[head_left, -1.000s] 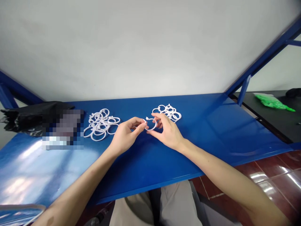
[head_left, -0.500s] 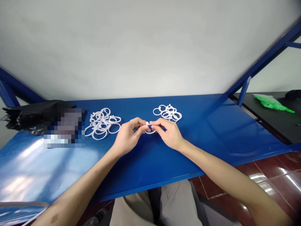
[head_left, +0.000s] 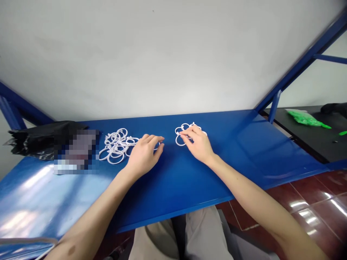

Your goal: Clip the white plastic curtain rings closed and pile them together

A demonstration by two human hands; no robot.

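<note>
My right hand (head_left: 197, 145) reaches to the small pile of white plastic rings (head_left: 189, 127) at the back middle of the blue table (head_left: 189, 180). Its fingertips pinch one white ring (head_left: 180, 140) at the pile's near left edge. My left hand (head_left: 145, 153) hovers low over the table with its fingers loosely stretched and nothing in them. It is just right of a larger, looser pile of white rings (head_left: 116, 147). A ring's edge peeks out beside the left fingertips.
A crumpled black plastic bag (head_left: 35, 139) and a blurred-out patch (head_left: 76, 151) lie at the table's left. Blue frame struts (head_left: 273, 103) rise at the right. Beyond them a dark table carries a green bag (head_left: 306, 117). A white wall stands behind.
Both hands held one ring between them over the table's middle. Now they have parted: the right hand carried the ring back to the right pile, the left hand let go and opened.
</note>
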